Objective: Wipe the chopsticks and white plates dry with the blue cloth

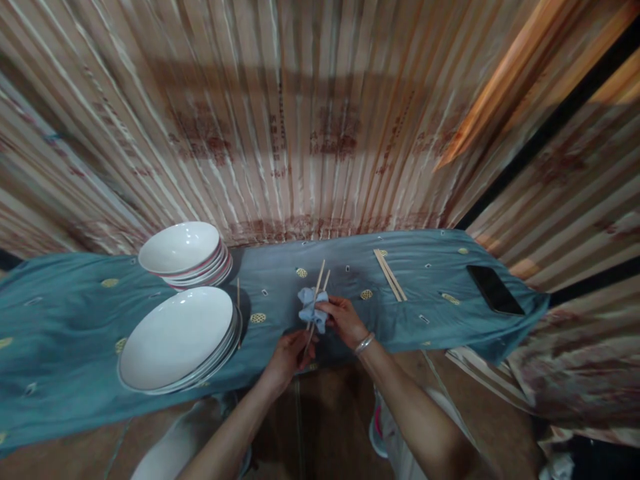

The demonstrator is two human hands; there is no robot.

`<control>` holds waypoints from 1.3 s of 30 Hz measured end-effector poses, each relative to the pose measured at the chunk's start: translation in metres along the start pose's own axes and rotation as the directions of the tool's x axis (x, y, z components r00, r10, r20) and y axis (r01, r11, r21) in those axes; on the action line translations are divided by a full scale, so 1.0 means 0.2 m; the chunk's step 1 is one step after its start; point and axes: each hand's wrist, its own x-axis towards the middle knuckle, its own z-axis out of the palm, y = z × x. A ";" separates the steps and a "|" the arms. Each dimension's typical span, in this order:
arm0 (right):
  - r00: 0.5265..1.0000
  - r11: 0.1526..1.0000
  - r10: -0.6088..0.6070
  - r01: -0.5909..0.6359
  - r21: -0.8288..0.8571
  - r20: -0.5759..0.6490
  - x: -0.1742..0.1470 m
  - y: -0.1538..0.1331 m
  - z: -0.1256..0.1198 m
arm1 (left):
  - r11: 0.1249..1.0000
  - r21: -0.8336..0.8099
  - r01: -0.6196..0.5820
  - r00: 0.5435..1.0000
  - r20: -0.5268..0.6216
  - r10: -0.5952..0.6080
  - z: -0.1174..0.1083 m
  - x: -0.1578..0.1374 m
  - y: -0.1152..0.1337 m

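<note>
Two wooden chopsticks [320,277] point up and away from me, their near ends pinched in my left hand [293,351]. My right hand [344,316], with a silver bangle at the wrist, closes on a crumpled light blue cloth [306,308] that lies against the chopsticks' middle. Part of the cloth is hidden behind the right fingers. To the right, several more chopsticks [390,275] lie together on the teal cloth-covered table [340,252]. A single chopstick [239,313] lies at the left, beside the plates.
A stack of white plates [175,340] stands at the table's left front, with a stack of white bowls [180,248] behind it. A black phone [494,289] lies near the right end. A patterned curtain [320,133] hangs along the back.
</note>
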 end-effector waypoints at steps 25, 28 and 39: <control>1.000 0.999 -0.011 0.010 -0.036 -0.021 0.00 -0.05 -0.03 | 0.992 -0.091 0.090 0.994 0.074 -0.083 -0.01 -0.03 -0.03; 0.995 0.999 -0.045 0.044 -0.009 -0.085 0.03 -0.11 -0.07 | 0.993 -0.066 0.094 0.993 0.078 -0.089 -0.01 -0.04 -0.04; 0.977 0.993 -0.070 0.088 0.082 -0.201 0.07 -0.19 -0.15 | 0.993 -0.041 0.108 0.994 0.009 -0.108 0.00 -0.05 -0.05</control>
